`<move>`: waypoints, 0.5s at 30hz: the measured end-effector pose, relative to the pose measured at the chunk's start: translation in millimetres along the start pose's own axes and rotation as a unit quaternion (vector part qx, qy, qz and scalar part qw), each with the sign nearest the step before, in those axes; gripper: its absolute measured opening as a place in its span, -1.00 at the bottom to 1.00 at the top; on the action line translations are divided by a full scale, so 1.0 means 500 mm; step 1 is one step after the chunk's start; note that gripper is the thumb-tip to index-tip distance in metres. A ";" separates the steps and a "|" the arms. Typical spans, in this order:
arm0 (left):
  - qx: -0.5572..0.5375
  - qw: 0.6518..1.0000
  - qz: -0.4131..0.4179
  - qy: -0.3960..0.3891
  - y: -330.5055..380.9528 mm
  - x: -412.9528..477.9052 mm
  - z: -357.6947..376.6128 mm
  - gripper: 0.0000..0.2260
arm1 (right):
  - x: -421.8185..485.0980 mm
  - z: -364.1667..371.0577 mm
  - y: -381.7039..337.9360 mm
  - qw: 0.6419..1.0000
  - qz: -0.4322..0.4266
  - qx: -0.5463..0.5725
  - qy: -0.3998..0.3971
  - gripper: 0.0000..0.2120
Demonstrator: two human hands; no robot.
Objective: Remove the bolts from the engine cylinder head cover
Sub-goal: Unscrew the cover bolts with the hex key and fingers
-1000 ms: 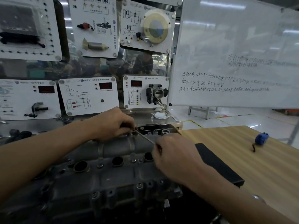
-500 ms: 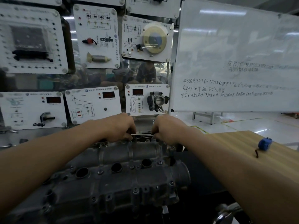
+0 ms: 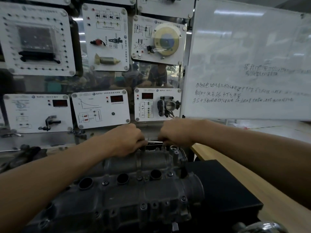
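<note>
The grey metal cylinder head cover lies lengthways in front of me, with round plug holes and several bolts along its edges. At its far edge my left hand grips one end of a thin metal wrench bar. My right hand grips the other end. The bar lies level between the two fists, just above the cover's far rim. The tool's head and the bolt under it are hidden by my left hand.
A black box sits right of the cover on a wooden table. Behind stands a rack of white training panels with sensors. A whiteboard with writing fills the right. A shiny metal part shows at the bottom right.
My right hand has moved from the near side of the cover up to its far edge, swinging the bar from a slant to level. My view has tilted upward.
</note>
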State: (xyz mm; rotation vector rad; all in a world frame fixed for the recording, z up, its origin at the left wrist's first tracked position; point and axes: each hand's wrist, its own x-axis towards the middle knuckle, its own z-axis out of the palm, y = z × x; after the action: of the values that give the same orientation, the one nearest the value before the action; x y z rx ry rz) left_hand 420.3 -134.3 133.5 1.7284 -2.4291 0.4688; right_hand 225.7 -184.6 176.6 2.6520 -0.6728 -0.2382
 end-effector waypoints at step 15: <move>-0.103 0.986 -0.027 0.127 -0.006 -0.008 0.062 -0.64 | 0.002 0.010 0.010 0.998 -0.041 -0.039 0.013 -0.76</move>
State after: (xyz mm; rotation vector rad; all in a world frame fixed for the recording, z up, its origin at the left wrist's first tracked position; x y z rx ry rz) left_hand 427.0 -141.7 103.9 1.5420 -2.1651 0.3887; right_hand 223.4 -190.8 174.2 2.6056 -0.5372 -0.2480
